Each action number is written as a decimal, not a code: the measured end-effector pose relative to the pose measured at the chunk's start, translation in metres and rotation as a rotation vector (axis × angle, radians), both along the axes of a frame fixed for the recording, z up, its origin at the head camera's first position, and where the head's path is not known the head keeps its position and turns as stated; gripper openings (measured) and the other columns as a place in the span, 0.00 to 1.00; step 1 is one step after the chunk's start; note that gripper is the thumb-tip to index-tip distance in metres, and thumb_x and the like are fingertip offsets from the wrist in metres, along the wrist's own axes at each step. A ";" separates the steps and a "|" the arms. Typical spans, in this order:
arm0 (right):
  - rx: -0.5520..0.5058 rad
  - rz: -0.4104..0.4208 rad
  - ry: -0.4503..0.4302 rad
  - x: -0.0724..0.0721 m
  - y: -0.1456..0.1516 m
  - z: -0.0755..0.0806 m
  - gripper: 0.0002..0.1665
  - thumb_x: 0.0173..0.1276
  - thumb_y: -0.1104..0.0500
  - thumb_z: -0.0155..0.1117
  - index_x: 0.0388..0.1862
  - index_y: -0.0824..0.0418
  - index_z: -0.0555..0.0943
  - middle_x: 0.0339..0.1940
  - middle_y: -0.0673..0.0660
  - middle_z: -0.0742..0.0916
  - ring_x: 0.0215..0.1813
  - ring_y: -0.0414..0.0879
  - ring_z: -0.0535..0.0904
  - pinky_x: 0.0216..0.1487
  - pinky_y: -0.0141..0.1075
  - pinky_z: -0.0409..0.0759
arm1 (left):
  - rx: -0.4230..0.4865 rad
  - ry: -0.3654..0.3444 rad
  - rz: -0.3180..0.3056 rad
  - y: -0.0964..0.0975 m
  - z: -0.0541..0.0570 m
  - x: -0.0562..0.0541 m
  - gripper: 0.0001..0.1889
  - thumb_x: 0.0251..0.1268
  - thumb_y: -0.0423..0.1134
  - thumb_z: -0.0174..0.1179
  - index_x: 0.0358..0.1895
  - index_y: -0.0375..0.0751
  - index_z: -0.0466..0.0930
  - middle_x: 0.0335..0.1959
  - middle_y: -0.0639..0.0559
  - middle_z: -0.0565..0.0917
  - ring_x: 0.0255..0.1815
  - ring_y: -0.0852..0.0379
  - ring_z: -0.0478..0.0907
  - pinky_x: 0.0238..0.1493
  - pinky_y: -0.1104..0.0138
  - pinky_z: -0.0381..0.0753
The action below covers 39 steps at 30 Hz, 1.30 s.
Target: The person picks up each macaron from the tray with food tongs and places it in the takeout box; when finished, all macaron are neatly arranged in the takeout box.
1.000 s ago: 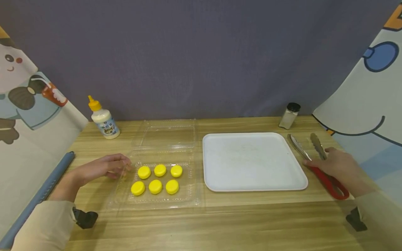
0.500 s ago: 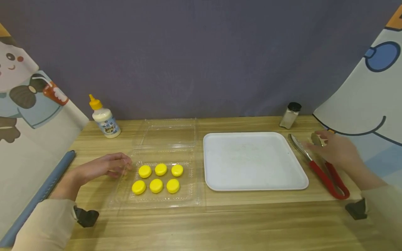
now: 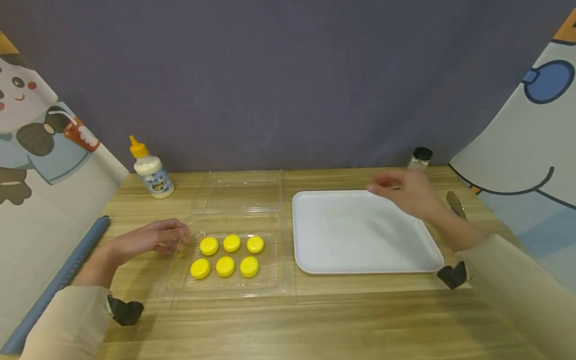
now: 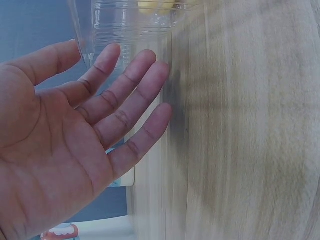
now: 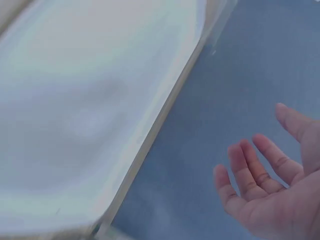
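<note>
At the left edge of a clear plastic clamshell box [image 3: 272, 289], my left hand [image 3: 150, 237] stays with relaxed fingers, its thumb and index tip right at the plastic in the left wrist view. Several yellow macaron-like rounds [image 3: 225, 266] lie in two rows in the box's base, and its lid [image 3: 245, 195] lies folded back. My right hand [image 3: 407, 192] hangs over the back right part of a white tray [image 3: 351, 235], fingers loosely bent and palm bare in the right wrist view. Behind that arm, tongs [image 3: 456, 204] are mostly hidden.
A squeeze bottle with a yellow cap [image 3: 153, 172] stands at the back left. At the back right, a small black-lidded jar [image 3: 421, 158] is partly covered by my right hand. A blue roll [image 3: 58, 280] runs along the left table edge, and a grey cloth [image 3: 288, 85] hangs behind.
My right hand has let go of the red-handled tongs, lifted off them and swung left over the tray. The left hand has stayed at the box.
</note>
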State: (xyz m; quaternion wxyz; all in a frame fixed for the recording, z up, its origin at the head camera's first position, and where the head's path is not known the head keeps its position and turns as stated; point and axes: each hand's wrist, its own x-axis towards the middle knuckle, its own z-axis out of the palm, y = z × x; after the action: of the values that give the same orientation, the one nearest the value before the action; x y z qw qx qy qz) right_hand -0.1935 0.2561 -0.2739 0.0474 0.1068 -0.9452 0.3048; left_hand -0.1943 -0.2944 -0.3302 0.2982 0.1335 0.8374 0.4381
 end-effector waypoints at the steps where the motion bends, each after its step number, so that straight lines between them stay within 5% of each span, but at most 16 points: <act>1: -0.033 0.021 -0.005 -0.003 -0.008 0.000 0.27 0.75 0.48 0.65 0.60 0.67 0.82 0.53 0.66 0.87 0.55 0.62 0.83 0.53 0.53 0.81 | 0.002 -0.003 0.003 0.000 0.000 0.000 0.23 0.82 0.45 0.47 0.64 0.27 0.67 0.61 0.37 0.76 0.59 0.43 0.77 0.59 0.52 0.79; 15: -0.244 0.096 -0.193 -0.044 -0.083 -0.024 0.26 0.71 0.50 0.69 0.61 0.65 0.83 0.57 0.63 0.86 0.61 0.57 0.80 0.60 0.51 0.78 | -0.002 -0.008 0.013 0.001 0.002 0.002 0.22 0.81 0.46 0.48 0.64 0.31 0.66 0.63 0.37 0.75 0.60 0.42 0.76 0.62 0.49 0.77; 28: -0.334 0.049 -0.357 -0.065 -0.141 -0.056 0.25 0.72 0.50 0.69 0.61 0.64 0.83 0.54 0.63 0.87 0.51 0.58 0.84 0.47 0.48 0.84 | 0.001 0.009 0.013 0.001 0.000 0.002 0.22 0.82 0.46 0.47 0.63 0.30 0.67 0.60 0.39 0.76 0.57 0.45 0.77 0.61 0.52 0.78; 35: -0.314 0.006 -0.404 -0.071 -0.157 -0.067 0.25 0.74 0.49 0.66 0.62 0.63 0.82 0.47 0.61 0.88 0.40 0.48 0.82 0.39 0.38 0.82 | 0.007 0.006 0.018 0.001 0.000 0.002 0.21 0.83 0.46 0.47 0.62 0.30 0.68 0.60 0.39 0.76 0.57 0.45 0.76 0.59 0.54 0.78; 39: -0.353 -0.002 -0.441 -0.073 -0.160 -0.068 0.25 0.75 0.49 0.65 0.64 0.62 0.81 0.49 0.61 0.87 0.42 0.48 0.82 0.40 0.36 0.82 | -0.002 0.005 0.019 0.002 0.001 0.002 0.21 0.83 0.47 0.47 0.62 0.30 0.68 0.59 0.40 0.76 0.55 0.46 0.76 0.59 0.55 0.78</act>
State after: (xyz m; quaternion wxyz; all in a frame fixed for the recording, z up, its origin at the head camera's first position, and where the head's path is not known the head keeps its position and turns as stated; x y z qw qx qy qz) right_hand -0.2661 0.0960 -0.3419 -0.1413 0.0269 -0.8650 0.4807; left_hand -0.1923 -0.2927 -0.3289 0.2922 0.1263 0.8397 0.4399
